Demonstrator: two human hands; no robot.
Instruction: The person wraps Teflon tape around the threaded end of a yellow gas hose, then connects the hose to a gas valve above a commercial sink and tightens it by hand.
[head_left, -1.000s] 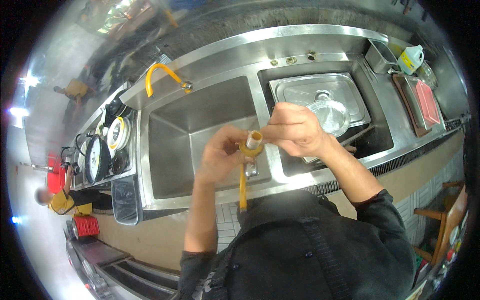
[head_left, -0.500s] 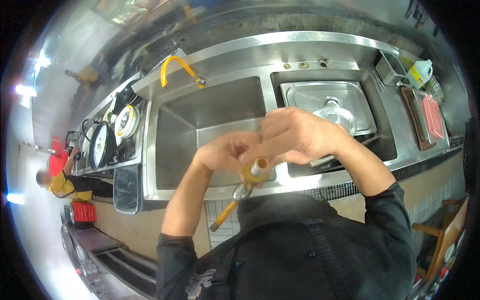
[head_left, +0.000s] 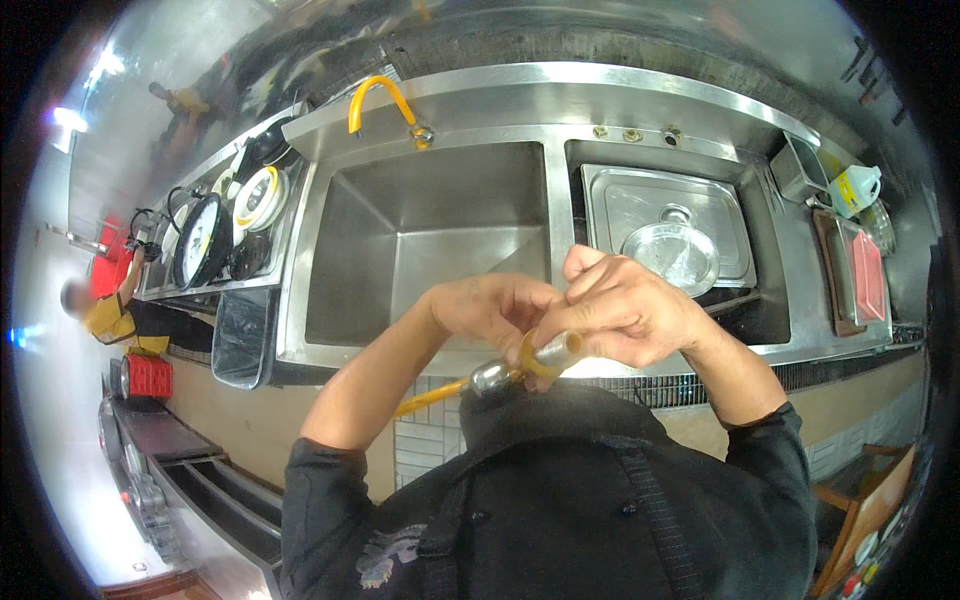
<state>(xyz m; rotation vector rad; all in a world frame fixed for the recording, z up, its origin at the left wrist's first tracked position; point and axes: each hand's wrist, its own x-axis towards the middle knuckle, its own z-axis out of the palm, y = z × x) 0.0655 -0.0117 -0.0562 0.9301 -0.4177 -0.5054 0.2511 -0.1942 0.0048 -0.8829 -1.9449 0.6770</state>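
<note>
In front of my chest, at the near edge of the sink, I hold a loose faucet (head_left: 490,378) with a chrome body, a yellow spout tube and a pale threaded end. My left hand (head_left: 488,308) is closed, its fingertips pinching by the yellowish collar behind the thread. My right hand (head_left: 630,312) is closed too, with curled fingers against the threaded end. Whether anything small sits between the right fingertips is hidden. Beyond my hands lies the deep steel sink basin (head_left: 460,190). Another yellow gooseneck faucet (head_left: 385,90) stands mounted on the back ledge.
In the right basin lies a steel lid (head_left: 615,190) with a clear round lid (head_left: 675,258) on it. Holes and fittings (head_left: 632,135) dot the ledge behind. Stacked dishes (head_left: 260,200) and a black bin (head_left: 243,338) are at left. A co-worker (head_left: 110,315) stands far left.
The faucet has swung from pointing down-left to lying nearly level, its threaded end now up to the right. My hands have shifted right and apart slightly. The view has also moved.
</note>
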